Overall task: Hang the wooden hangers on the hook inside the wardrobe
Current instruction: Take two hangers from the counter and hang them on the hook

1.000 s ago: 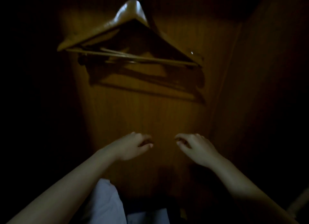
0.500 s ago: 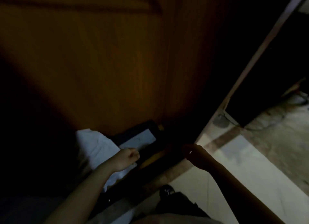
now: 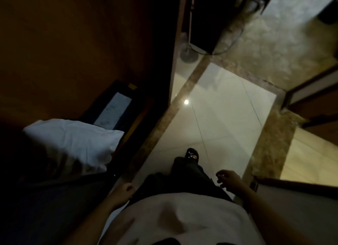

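The view points steeply down, so no hanger and no hook is in sight. The dark wooden wardrobe interior (image 3: 76, 43) fills the upper left. My left hand (image 3: 123, 191) hangs low beside my hip with its fingers curled into a loose fist and nothing in it. My right hand (image 3: 229, 179) is lowered over the floor, fingers loosely spread and bent, holding nothing. My white shirt and dark trousers fill the bottom centre.
A white pillow (image 3: 73, 144) and a dark tray with a white sheet (image 3: 113, 113) lie on the wardrobe bottom. Pale glossy floor tiles (image 3: 219, 116) stretch ahead, with my foot in a dark sandal (image 3: 192, 154). A wooden door edge (image 3: 311, 102) stands at right.
The view has swung from the hung hangers down to the floor. Both hands have dropped from chest height to my sides, empty throughout.
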`<state>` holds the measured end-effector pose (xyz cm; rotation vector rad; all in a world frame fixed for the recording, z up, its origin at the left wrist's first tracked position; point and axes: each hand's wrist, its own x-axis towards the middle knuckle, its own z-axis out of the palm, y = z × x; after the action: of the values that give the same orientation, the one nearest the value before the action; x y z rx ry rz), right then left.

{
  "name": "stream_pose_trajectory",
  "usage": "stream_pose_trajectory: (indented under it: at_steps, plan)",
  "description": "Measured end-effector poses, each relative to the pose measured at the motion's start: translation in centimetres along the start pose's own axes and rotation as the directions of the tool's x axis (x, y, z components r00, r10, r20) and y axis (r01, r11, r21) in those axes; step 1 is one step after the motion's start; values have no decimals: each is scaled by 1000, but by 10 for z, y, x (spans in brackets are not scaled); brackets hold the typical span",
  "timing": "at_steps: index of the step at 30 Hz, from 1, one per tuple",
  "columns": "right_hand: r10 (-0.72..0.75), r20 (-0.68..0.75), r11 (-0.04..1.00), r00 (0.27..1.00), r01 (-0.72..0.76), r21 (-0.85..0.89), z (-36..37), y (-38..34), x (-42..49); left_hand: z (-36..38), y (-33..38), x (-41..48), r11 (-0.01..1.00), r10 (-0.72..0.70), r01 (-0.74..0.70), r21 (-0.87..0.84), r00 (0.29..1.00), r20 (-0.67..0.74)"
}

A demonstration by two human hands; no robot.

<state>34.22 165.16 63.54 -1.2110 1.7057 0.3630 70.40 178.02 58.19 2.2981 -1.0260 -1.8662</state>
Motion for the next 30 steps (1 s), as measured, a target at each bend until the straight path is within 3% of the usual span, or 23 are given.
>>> stream_pose_trajectory:
  at_steps: [8,15,22,30]
  plan:
    - [251,10,948,968,-248,200,22,117,-38,31,54,9,974,-10,-16,226,994,113]
    - [327,32,884,944,-318,344,7,170,-35,64,155,23,951,63,-118,287,979,194]
    - [256,23,915,966,-250,316,-74,191,5,103,257,42,948,137,-166,271,983,124]
    - [26,-94,939,995,8,344,-213,142,70,137,313,63,917,151,-158,366,987,46]
